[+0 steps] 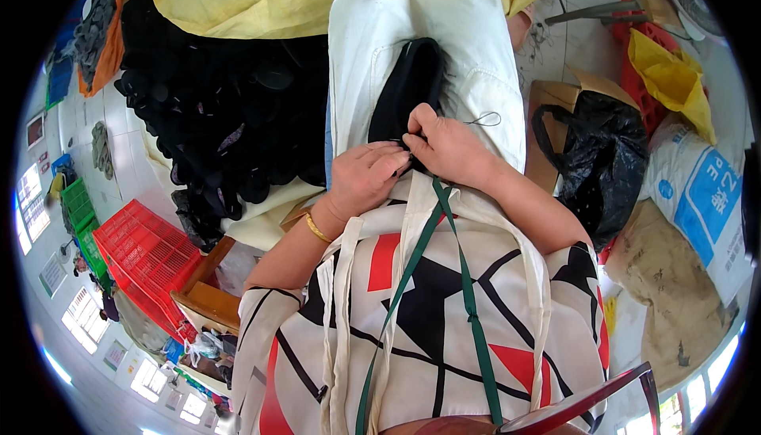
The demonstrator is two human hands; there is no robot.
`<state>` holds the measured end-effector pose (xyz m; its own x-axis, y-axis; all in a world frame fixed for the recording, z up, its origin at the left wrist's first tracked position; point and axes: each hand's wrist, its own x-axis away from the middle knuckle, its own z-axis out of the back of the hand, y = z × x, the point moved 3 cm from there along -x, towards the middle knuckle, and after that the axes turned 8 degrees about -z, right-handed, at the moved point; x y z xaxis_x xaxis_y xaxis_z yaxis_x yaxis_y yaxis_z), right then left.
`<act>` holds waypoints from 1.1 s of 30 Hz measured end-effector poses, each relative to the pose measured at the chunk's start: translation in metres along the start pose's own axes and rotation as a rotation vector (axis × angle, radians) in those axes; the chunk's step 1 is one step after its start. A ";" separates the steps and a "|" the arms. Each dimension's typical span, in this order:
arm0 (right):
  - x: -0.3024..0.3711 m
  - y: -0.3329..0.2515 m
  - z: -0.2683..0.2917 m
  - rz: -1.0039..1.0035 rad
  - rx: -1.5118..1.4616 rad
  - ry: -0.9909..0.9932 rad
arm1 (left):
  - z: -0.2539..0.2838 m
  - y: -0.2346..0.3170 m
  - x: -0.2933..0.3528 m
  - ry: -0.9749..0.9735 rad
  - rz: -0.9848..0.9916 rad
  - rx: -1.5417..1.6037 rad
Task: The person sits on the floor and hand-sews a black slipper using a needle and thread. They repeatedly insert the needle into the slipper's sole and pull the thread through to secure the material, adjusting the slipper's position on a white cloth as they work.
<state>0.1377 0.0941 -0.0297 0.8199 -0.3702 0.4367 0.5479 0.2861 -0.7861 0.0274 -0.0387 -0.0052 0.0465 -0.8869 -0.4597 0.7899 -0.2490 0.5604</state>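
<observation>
Black shoe (pixel 408 86) beneath both hands' (pixel 404 158) fingertips

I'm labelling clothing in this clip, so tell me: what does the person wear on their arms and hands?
Both hands are bare, no gloves. The left hand has a thin gold bangle at the wrist. The right hand shows no jewellery. Both forearms are bare; short, loose sleeves in cream with black lines and red patches end near the elbows.
</observation>
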 end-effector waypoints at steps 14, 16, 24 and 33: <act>-0.007 -0.036 0.037 0.302 0.245 0.121 | 0.007 0.009 -0.002 -0.037 -0.132 -0.196; -0.009 -0.036 0.030 0.279 0.252 0.033 | 0.007 0.009 -0.003 -0.023 -0.141 -0.202; -0.039 -0.025 0.013 0.282 -0.460 0.308 | 0.006 0.002 -0.007 -0.035 0.008 -0.026; -0.007 -0.008 0.101 -0.118 -1.091 0.089 | 0.012 -0.010 -0.025 -0.208 0.107 0.054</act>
<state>0.1441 0.1836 0.0180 0.7328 -0.4188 0.5362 0.1451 -0.6738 -0.7246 0.0113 -0.0188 0.0093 -0.0034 -0.9691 -0.2468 0.7533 -0.1647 0.6367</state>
